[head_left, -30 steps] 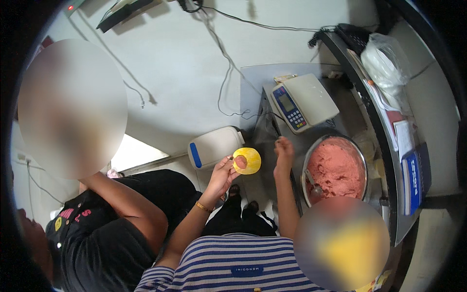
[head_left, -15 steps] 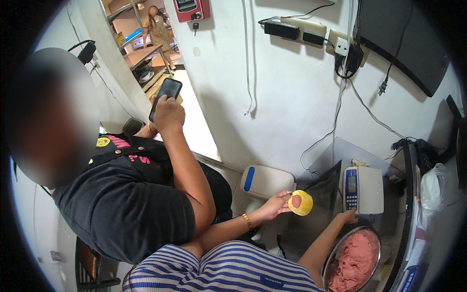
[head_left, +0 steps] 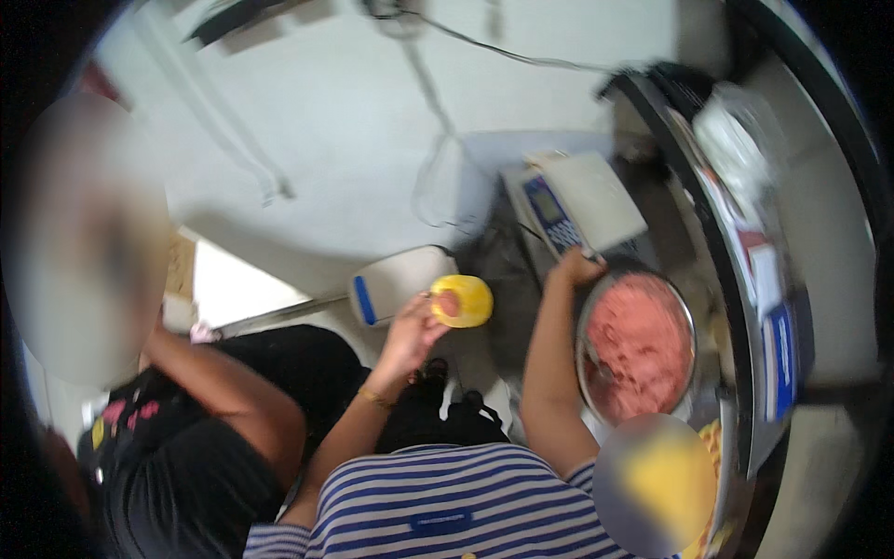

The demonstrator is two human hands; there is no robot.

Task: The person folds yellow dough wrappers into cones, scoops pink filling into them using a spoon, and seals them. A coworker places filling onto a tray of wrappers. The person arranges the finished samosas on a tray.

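In my left hand [head_left: 412,331] is a round yellow dough wrapper [head_left: 473,300], pinched at its left edge, with a lump of pink ground meat [head_left: 447,303] on it. My right hand [head_left: 579,267] reaches to the near edge of the scale [head_left: 596,200], next to its keypad and just beyond the bowl's rim. Motion blur smears its fingers, so their grip is unclear. Close to my right forearm stands a metal bowl [head_left: 690,359] filled with pink ground meat [head_left: 643,335]. Something like a utensil handle, indistinct, shows at the meat's left side.
Left of me a person in a dark shirt [head_left: 186,466] stands close to my left arm. A white bin with a blue strip [head_left: 365,300] is against the wall. Cables hang above. Papers and a plastic bag [head_left: 736,140] line the right side. Yellow pieces [head_left: 711,456] lie near a blurred patch.
The view has swung right and down, so the scale and bowl appear nearer the middle. My right hand has shifted from the scale's keypad to its near edge. The wrapper stays in my left hand.
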